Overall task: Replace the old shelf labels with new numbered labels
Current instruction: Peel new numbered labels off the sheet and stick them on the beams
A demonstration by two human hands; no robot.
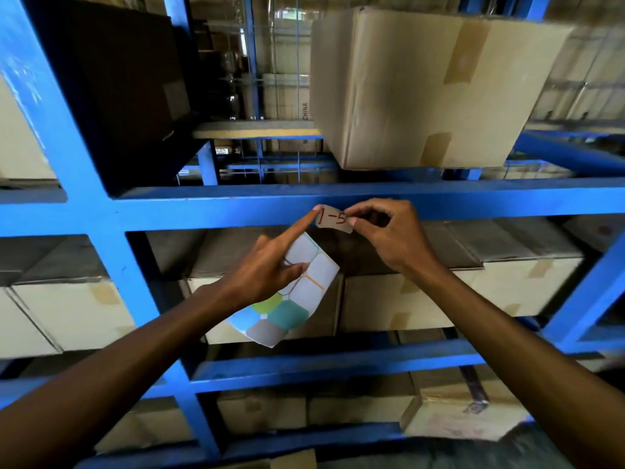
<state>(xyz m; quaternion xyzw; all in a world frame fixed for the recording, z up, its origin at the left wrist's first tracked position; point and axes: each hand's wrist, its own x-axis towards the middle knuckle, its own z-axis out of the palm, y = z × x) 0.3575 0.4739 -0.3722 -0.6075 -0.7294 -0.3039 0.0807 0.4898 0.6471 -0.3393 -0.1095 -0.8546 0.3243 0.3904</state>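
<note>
Small pale paper label marked "1-5" [334, 221] at frame centre, against blue steel shelf beam [203, 211]. Pinched at its right edge by right hand [389, 235]. Left hand [270, 265] clamped on multicoloured sticker sheet [294, 292], forefinger pressing label's left end.

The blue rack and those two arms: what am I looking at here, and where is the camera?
There is no machine here. A person wears a camera on the head, so the single picture looks forward and down along both bare arms. The blue rack is warehouse shelving loaded with cardboard boxes. The right hand pinches a small label with "1-5" handwritten in red, holding it against the rack's front beam. The left hand holds a sheet of stickers, some white, some coloured, and its forefinger reaches up to the label's left edge. Whether the label is going on or coming off cannot be told.
</note>
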